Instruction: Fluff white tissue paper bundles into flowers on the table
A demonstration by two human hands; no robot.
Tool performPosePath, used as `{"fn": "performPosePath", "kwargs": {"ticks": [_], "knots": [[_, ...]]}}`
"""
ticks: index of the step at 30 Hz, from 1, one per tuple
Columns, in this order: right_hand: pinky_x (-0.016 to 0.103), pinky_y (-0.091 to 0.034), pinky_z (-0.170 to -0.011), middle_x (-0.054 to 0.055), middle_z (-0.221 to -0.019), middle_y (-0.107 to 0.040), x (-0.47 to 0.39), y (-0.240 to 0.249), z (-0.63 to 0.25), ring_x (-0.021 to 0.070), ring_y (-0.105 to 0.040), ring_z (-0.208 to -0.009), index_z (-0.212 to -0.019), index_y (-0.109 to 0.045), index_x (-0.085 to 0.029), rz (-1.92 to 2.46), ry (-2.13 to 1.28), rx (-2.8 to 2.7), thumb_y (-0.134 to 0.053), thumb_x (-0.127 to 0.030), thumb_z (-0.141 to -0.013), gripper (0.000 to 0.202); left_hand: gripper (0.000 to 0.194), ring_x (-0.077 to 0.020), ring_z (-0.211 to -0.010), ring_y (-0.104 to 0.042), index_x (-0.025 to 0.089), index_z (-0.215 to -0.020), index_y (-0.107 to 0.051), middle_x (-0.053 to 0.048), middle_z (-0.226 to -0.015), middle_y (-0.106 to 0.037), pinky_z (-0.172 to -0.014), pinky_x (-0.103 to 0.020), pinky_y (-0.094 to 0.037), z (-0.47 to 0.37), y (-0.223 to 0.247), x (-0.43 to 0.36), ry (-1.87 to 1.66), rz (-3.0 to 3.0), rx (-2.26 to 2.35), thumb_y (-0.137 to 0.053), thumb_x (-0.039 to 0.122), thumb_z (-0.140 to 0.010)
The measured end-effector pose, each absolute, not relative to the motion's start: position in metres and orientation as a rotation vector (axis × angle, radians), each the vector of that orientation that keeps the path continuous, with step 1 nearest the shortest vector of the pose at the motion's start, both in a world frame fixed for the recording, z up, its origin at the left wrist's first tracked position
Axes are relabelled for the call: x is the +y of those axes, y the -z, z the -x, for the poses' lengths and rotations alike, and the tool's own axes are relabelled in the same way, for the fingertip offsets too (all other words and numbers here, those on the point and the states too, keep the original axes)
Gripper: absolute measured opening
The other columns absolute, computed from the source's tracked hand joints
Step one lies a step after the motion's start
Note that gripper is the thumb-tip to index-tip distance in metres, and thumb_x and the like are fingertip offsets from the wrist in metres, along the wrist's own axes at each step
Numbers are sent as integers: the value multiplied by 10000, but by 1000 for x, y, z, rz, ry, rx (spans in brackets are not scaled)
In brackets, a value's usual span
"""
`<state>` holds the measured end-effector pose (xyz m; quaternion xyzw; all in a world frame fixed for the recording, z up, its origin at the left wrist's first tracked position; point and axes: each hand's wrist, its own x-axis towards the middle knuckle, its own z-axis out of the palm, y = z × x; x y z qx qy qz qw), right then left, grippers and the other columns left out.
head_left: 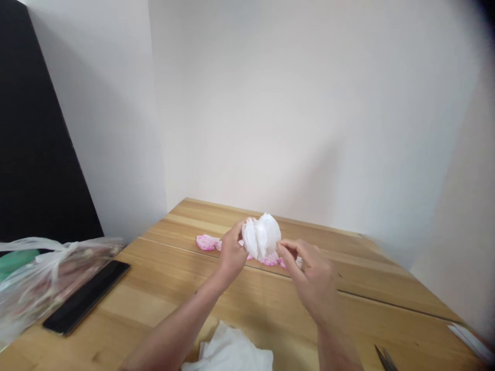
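A ruffled white tissue flower (pixel 261 237) is up above the wooden table (pixel 162 293), held from its left side by my left hand (pixel 233 250), whose fingers are closed behind it. At its right edge, the thumb and forefinger of my right hand (pixel 309 270) pinch a thin outer layer. Behind and below the hands, pink-and-white crumpled pieces (pixel 208 242) lie in a row on the tabletop, partly hidden. White tissue sheets (pixel 232 350) lie at the near edge, between my forearms.
A black phone (pixel 87 296) lies on the left, beside a clear plastic bag (pixel 54 278) with something green inside. Scissor tips (pixel 384 358) show at the lower right. A white strip (pixel 472 341) is at the right edge. Pale walls stand behind the table.
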<state>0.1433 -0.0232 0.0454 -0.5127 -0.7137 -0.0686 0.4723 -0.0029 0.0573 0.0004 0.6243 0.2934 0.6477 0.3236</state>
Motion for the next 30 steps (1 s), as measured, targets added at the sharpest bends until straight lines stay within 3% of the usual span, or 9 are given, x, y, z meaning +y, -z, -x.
{"fn": "performPosePath", "kwargs": {"ticks": [6, 12, 17, 25, 30], "knots": [[282, -388, -691, -14, -746, -668, -25, -47, -142, 140, -578, -685, -804, -652, -236, 1237, 120, -1746, -497, -355, -905, 220, 444, -177, -1002, -631, 192, -1145, -597, -72, -1109, -679, -861, -272, -481, 7, 6, 61, -1769, -1950, 941, -556, 48, -727], [278, -371, -657, -19, -689, -626, -21, -45, -143, 137, -542, -659, -789, -646, -237, 1203, 124, -1782, -528, -345, -891, 190, 531, -162, -841, -640, 211, -1228, -524, -63, -994, -687, -749, -267, -501, 6, 8, 63, -1744, -2235, 1080, -487, 10, -738], [311, -332, -714, 5, -780, -651, -14, -41, -139, 158, -554, -751, -824, -643, -235, 1216, 238, -1881, -517, -345, -901, 185, 488, -165, -778, -630, 204, -1251, -505, -79, -943, -681, -722, -277, -500, 5, 7, 61, -1706, -2333, 1206, -449, 53, -791], [312, -310, -726, -4, -756, -636, -5, -36, -135, 157, -549, -764, -761, -625, -225, 1294, 241, -1899, -505, -262, -882, 175, 517, -175, -805, -637, 221, -1260, -518, -78, -969, -687, -744, -278, -494, 6, 4, 60, -1641, -2211, 1151, -480, 63, -769], [311, -314, -723, -5, -775, -639, -5, -37, -145, 160, -547, -763, -801, -628, -228, 1294, 227, -1860, -511, -306, -885, 164, 556, -167, -849, -642, 204, -1262, -517, -76, -1028, -686, -799, -276, -500, 6, -1, 60, -1596, -1971, 951, -528, 48, -729]]}}
